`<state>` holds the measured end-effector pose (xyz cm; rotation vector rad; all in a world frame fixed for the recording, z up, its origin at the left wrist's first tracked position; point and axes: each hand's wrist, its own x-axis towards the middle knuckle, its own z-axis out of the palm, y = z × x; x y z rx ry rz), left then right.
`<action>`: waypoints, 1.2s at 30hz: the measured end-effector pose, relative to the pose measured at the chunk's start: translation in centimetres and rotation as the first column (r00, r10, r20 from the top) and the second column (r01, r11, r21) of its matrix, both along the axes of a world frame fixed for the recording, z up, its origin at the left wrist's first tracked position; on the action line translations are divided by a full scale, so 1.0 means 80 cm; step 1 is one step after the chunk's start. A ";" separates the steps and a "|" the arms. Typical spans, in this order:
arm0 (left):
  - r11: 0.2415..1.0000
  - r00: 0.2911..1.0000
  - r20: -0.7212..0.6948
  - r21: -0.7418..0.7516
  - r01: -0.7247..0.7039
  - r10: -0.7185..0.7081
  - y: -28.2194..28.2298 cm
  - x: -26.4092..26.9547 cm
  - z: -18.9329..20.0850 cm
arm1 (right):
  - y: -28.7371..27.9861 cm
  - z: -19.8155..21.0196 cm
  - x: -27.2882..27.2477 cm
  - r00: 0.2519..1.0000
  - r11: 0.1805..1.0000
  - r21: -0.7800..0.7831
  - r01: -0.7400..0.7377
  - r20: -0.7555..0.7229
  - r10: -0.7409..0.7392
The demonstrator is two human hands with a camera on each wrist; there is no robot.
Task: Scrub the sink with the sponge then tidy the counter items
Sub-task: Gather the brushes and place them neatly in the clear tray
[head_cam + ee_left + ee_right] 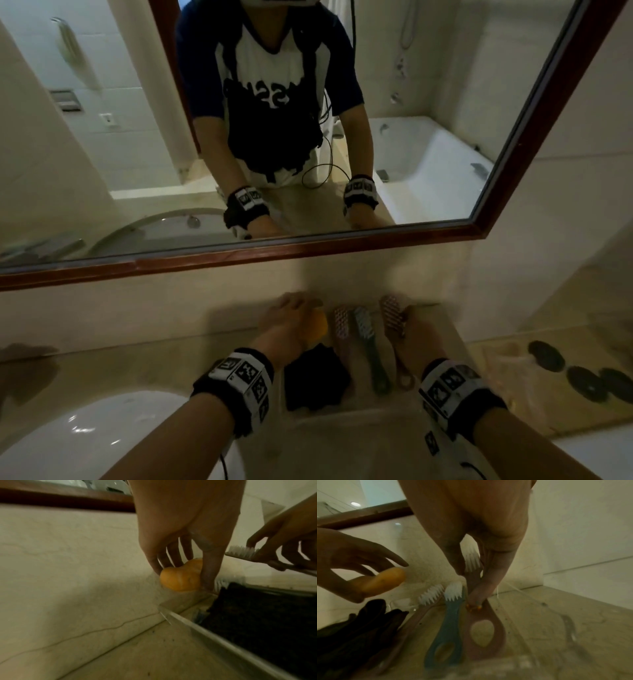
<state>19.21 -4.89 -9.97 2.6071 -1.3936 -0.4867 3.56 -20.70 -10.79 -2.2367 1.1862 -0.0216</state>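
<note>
My left hand [284, 320] [180, 566] pinches the orange sponge [181, 578] [317, 323] [380, 581] between fingers and thumb, low over the back corner of a clear tray [197, 623] by the wall. My right hand [416, 334] [471, 577] grips a pink scrub brush [483, 631] [392, 317] near its white bristles, its looped handle resting in the tray. A green brush [368, 342] [447, 632] and a second pink brush [342, 325] [426, 599] lie side by side between my hands. The white sink [85, 435] sits at lower left.
A crumpled black cloth [315, 377] [356, 628] [265, 622] lies in the tray near my left wrist. Three dark round discs [568, 370] rest on the beige counter [513, 404] at right. A wood-framed mirror [308, 246] hangs above the backsplash wall.
</note>
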 end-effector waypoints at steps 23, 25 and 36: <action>0.997 0.997 0.043 -0.041 0.064 -0.063 -0.007 0.002 -0.061 | -0.004 -0.031 0.010 0.991 0.999 0.037 -0.008 -0.136 0.013; 0.998 0.997 0.050 -0.036 0.056 -0.054 -0.006 0.006 -0.061 | -0.003 -0.032 0.011 0.992 1.000 0.030 -0.005 -0.126 0.009; 0.983 0.981 0.091 -0.087 -0.162 0.170 0.033 0.014 -0.021 | 0.017 -0.003 0.004 0.995 0.991 -0.135 -0.007 -0.099 -0.007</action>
